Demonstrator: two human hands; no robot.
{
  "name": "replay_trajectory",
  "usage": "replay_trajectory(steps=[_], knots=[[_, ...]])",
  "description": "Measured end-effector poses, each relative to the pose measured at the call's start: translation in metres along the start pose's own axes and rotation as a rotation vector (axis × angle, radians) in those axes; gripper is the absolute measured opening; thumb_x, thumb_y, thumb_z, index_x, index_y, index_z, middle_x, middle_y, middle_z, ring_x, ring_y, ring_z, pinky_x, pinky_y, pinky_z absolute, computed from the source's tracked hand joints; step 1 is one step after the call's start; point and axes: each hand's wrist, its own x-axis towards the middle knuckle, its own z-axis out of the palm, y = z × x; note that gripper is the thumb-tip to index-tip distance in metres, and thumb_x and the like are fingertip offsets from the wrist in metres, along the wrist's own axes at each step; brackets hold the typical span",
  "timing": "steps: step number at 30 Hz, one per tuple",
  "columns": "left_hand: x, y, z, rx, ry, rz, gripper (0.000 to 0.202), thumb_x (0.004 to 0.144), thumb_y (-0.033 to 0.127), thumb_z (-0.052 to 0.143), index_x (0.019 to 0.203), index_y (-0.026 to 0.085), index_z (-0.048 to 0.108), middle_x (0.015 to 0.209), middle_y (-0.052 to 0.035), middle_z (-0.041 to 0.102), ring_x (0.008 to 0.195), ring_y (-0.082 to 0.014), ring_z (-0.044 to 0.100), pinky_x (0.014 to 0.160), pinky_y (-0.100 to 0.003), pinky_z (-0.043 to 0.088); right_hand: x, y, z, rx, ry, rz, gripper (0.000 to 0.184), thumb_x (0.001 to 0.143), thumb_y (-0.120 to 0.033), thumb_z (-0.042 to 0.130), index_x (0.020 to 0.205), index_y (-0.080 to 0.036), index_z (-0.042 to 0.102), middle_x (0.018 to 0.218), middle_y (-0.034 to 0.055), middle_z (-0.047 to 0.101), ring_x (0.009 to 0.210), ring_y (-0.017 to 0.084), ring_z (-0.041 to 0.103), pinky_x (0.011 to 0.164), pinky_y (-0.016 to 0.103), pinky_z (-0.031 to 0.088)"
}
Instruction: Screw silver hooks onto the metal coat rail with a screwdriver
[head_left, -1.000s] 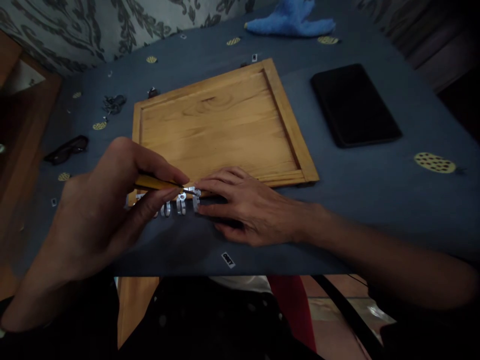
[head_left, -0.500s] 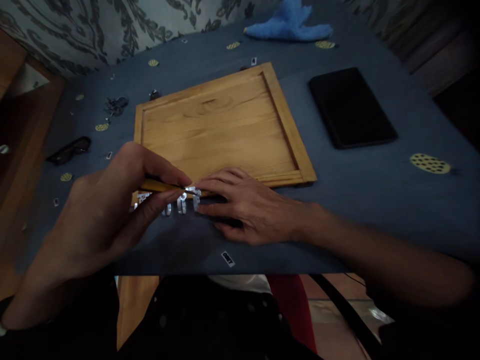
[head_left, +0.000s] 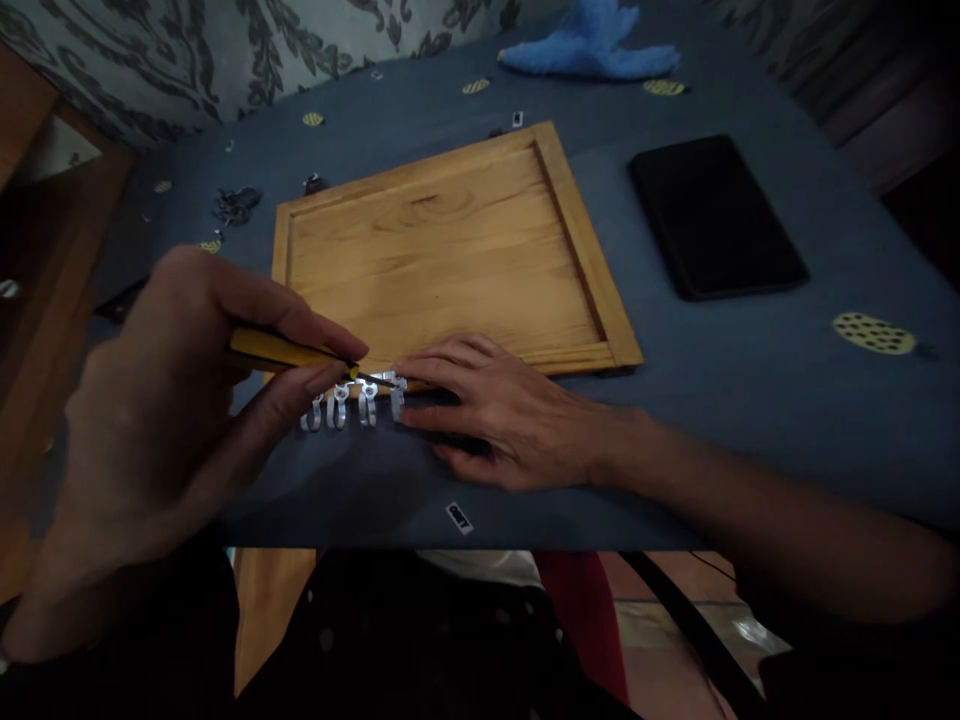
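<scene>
My left hand (head_left: 187,390) is closed around the yellow handle of a screwdriver (head_left: 289,350). Its thin shaft points right, with the tip at a shiny metal strip with curved hooks (head_left: 366,405). That strip lies along the near edge of a framed wooden board (head_left: 439,250), its hooks hanging toward me. My right hand (head_left: 510,415) lies palm down over the same edge, fingers stretched out and apart. Its fingertips touch or nearly touch the strip's right end; the exact contact is hidden.
A black tablet-like slab (head_left: 716,215) lies right of the board. Behind it is a blue cloth (head_left: 592,45). Dark keys or small metal pieces (head_left: 238,205) lie at the left, and dark sunglasses (head_left: 120,300) are partly behind my left hand. The patterned tablecloth (head_left: 750,400) reaches the near edge.
My left hand has shifted left and its grip sits farther back, so more of the screwdriver's handle and shaft shows. More hooks are visible. The right hand stays in place against the board.
</scene>
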Motion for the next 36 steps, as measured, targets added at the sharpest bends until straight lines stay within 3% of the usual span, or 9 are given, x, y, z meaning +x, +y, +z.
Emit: replay_trajectory(steps=[3, 12, 18, 26, 36], knots=[[-0.0002, 0.0122, 0.0038, -0.054, 0.017, -0.034, 0.02, 0.094, 0.043, 0.059, 0.101, 0.029, 0.071, 0.104, -0.0003, 0.073, 0.09, -0.0227, 0.071, 0.073, -0.04, 0.055, 0.0002, 0.0003, 0.0006, 0.001, 0.007, 0.0, 0.035, 0.091, -0.025, 0.056, 0.122, -0.015, 0.069, 0.141, 0.0192, 0.057, 0.13, 0.033, 0.05, 0.107, 0.056, 0.041], [-0.0001, 0.0068, 0.0079, -0.129, -0.046, -0.007, 0.011, 0.095, 0.034, 0.062, 0.099, 0.027, 0.069, 0.103, 0.0043, 0.076, 0.092, -0.0152, 0.073, 0.075, -0.028, 0.058, 0.0001, 0.0013, 0.0009, 0.001, 0.015, -0.012, 0.035, 0.093, -0.025, 0.053, 0.121, -0.013, 0.069, 0.141, 0.0204, 0.057, 0.129, 0.034, 0.051, 0.106, 0.056, 0.041], [-0.0007, 0.0089, 0.0078, -0.134, -0.039, -0.011, 0.009, 0.094, 0.035, 0.063, 0.096, 0.028, 0.068, 0.103, 0.0054, 0.076, 0.092, -0.0169, 0.073, 0.074, -0.03, 0.059, 0.0007, 0.0006, -0.0002, -0.005, 0.001, -0.004, 0.035, 0.092, -0.024, 0.055, 0.122, -0.014, 0.069, 0.141, 0.0201, 0.057, 0.129, 0.033, 0.05, 0.106, 0.056, 0.041], [0.0007, 0.0082, 0.0071, -0.151, -0.073, -0.012, 0.01, 0.093, 0.033, 0.064, 0.099, 0.029, 0.071, 0.103, 0.007, 0.076, 0.09, -0.0122, 0.073, 0.073, -0.023, 0.058, 0.0001, 0.0001, 0.0, -0.002, -0.007, 0.007, 0.035, 0.092, -0.025, 0.055, 0.123, -0.015, 0.068, 0.142, 0.0198, 0.057, 0.129, 0.033, 0.051, 0.105, 0.057, 0.042], [-0.0012, 0.0031, 0.007, -0.115, -0.107, 0.007, 0.016, 0.095, 0.038, 0.061, 0.105, 0.031, 0.07, 0.104, 0.0057, 0.077, 0.089, -0.0139, 0.075, 0.072, -0.025, 0.059, 0.0006, 0.0004, -0.0003, -0.003, -0.003, -0.001, 0.035, 0.092, -0.024, 0.055, 0.123, -0.014, 0.069, 0.141, 0.0198, 0.057, 0.127, 0.033, 0.051, 0.105, 0.055, 0.042]])
